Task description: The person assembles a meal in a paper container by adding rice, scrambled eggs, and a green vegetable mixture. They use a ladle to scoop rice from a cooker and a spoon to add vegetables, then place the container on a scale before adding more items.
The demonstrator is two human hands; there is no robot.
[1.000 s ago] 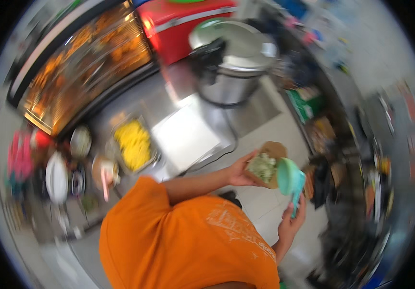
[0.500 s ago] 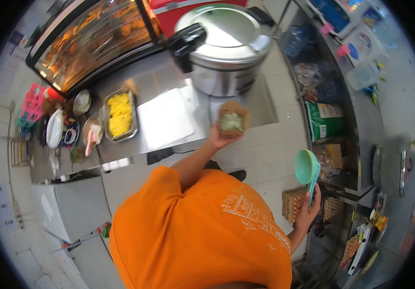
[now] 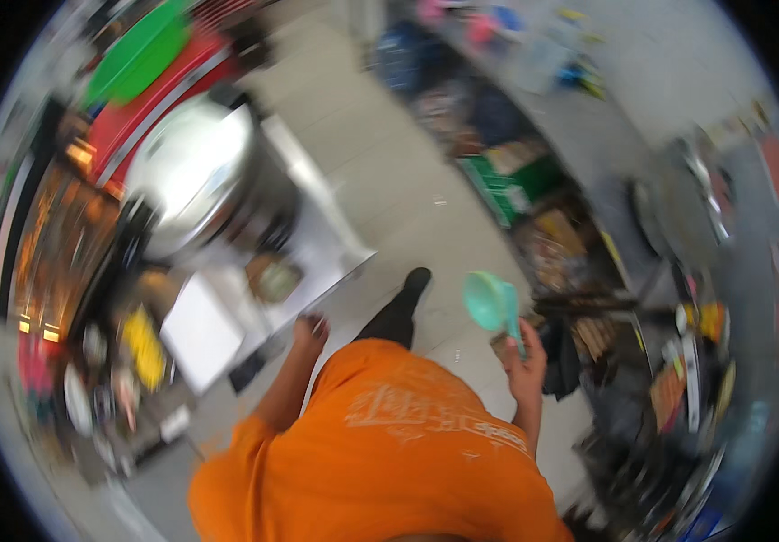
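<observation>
My right hand [image 3: 527,363] grips the handle of a light green plastic ladle [image 3: 489,300], its round bowl raised over the tiled floor. Just off the counter's front edge is my left hand [image 3: 312,333], empty, its fingers loosely curved and slightly blurred. A small brown paper food box [image 3: 274,277] holding pale food, perhaps rice, rests on the steel counter [image 3: 340,246], apart from that hand. Behind the box stands a large silver rice cooker [image 3: 195,172] with its lid closed. White paper sheets [image 3: 201,332] lie left of the box.
A tray of yellow food [image 3: 143,348] and a lit glass food cabinet [image 3: 60,239] are at the left. A red chest [image 3: 136,122] with a green basin [image 3: 141,50] stands behind the cooker. Crowded steel shelving [image 3: 588,217] runs along the right; my shoe [image 3: 418,282] is on the floor.
The view has swung to the right. My left hand has let go of the food box, which now sits on the counter. The right hand still holds the ladle.
</observation>
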